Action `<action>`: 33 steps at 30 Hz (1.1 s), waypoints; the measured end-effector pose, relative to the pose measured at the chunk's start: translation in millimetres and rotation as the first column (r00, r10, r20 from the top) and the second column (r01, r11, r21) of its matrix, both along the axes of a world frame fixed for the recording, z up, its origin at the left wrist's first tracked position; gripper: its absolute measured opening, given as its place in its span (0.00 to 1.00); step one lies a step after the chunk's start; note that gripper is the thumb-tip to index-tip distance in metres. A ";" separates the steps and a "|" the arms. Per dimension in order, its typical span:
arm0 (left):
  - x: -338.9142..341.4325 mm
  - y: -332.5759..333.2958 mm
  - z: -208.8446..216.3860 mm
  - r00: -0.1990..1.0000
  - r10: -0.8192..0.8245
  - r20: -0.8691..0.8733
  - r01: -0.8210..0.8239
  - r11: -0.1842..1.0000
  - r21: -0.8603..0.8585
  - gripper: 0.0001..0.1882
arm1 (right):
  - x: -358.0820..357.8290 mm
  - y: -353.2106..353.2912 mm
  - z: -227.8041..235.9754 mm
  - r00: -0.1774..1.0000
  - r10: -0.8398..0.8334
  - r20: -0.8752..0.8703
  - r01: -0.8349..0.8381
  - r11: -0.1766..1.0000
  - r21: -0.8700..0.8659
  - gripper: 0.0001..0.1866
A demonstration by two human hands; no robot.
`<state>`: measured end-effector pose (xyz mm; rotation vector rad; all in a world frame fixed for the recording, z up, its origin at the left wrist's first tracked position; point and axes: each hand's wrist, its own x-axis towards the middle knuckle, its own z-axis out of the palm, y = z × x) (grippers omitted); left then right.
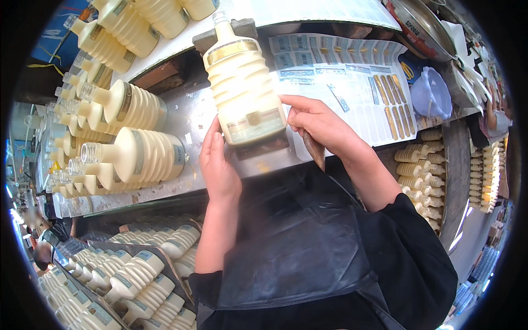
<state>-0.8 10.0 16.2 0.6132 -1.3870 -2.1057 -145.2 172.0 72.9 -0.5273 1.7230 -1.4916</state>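
A cream-coloured glass bottle [246,93] with spiral ridges, a gold band and a label near its base lies in front of me, base toward me. Its neck end rests against a dark block-like support [204,40]. My left hand [218,168] is at the bottle's lower left edge, fingers stretched out and lying along it. Curled fingers of my right hand [324,124] grip a brown, pointed, wooden-looking tool [314,150], its tip toward me. The right index finger reaches out to the bottle's right side. Right of the bottle are sheets of labels [352,82], some strips gold.
Several similar bottles [135,157] lie on the metal table at left, more [148,25] beyond. Trays of bottles [137,272] sit below left; racked bottles [418,170] are at right. A lavender bucket [432,94] and a metal basin [421,27] stand far right.
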 end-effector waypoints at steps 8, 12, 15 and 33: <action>-2.3 1.2 -4.5 1.000 -0.003 0.005 0.003 1.000 0.014 0.23 | -0.3 5.1 -23.1 0.999 -0.031 -0.014 0.031 0.999 -0.025 0.26; -9.7 6.9 3.9 0.997 0.030 -0.073 -0.022 0.994 0.108 0.24 | 2.9 -1.2 -35.6 0.997 -0.036 -0.073 0.029 0.995 -0.097 0.27; -12.0 8.7 3.7 0.998 0.030 -0.062 -0.022 0.991 0.135 0.25 | -1.3 0.4 -42.7 0.998 0.023 -0.054 -0.023 1.000 0.003 0.27; -12.7 6.7 -0.4 0.998 0.038 -0.050 -0.029 0.985 0.170 0.26 | 7.2 -4.7 -29.8 0.993 -0.053 -0.106 0.056 0.998 0.024 0.29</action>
